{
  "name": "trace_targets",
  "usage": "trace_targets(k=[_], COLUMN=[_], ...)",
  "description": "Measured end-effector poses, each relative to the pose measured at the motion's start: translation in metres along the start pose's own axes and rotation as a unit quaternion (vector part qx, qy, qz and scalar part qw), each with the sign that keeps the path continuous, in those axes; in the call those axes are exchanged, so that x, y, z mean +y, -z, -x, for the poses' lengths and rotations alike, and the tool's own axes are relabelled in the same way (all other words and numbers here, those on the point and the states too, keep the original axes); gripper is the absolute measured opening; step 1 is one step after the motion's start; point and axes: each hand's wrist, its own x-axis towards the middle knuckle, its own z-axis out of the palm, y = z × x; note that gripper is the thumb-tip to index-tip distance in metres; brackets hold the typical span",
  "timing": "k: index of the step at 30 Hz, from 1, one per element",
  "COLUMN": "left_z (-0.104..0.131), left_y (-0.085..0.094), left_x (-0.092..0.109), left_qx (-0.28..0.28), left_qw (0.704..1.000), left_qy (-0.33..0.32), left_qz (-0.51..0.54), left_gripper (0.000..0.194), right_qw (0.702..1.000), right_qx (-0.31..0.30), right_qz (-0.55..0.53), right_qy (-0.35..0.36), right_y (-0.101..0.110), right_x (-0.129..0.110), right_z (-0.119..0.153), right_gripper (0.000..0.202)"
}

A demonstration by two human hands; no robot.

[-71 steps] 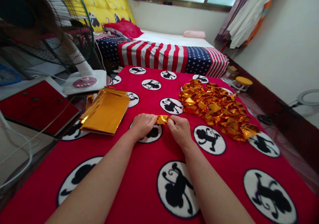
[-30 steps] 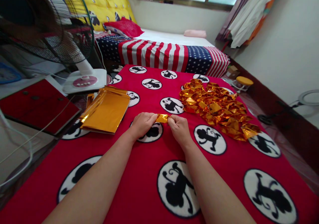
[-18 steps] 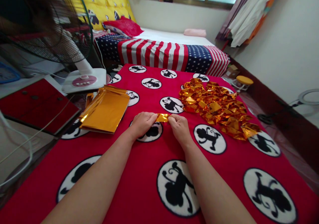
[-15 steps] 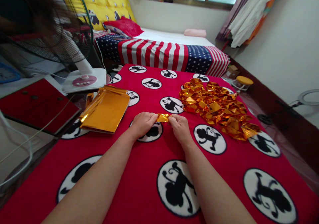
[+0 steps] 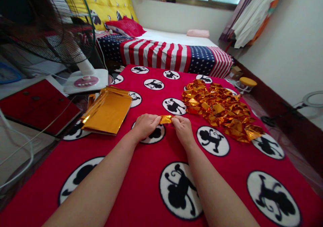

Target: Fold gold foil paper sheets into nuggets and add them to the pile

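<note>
At the far left there is a dark red flat panel (image 5: 37,104), and behind it stands a white fan base with a pink oval control plate (image 5: 86,81). Next comes a flat stack of shiny gold foil sheets (image 5: 108,110), which lies at the left edge of the red cloth with round white monkey patches (image 5: 137,186). Near the middle of the cloth, the left hand (image 5: 145,126) is closed, and its thumb and fingers pinch the left end of a small narrow piece of folded gold foil (image 5: 166,119). The piece is stretched between the two hands. The right hand (image 5: 182,127) is also closed and pinches its right end. To the right, a wide heap of folded orange-gold foil pieces (image 5: 219,109) lies along the right edge, toward the far right corner.
</note>
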Motion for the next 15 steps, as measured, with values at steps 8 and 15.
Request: trace_targets(k=[8,15], left_z=[0.0011,-0.0015], left_y=[0.0007,-0.0054], left_x=[0.0017,-0.0077], left_qx=[0.004,0.029], left_qw=[1.0,0.991], left_qy=[0.013,-0.004], left_qz=[0.017,0.129], left_gripper=[0.048,0.045], right_qw=[0.998,0.999], right_qx=[-0.023,-0.019], right_qz=[-0.051,-0.001], right_qy=[0.002,0.027], right_y=[0.0012,0.0001], right_x=[-0.0013,0.001], right_z=[0.0009,0.0015], right_gripper=[0.03,0.032])
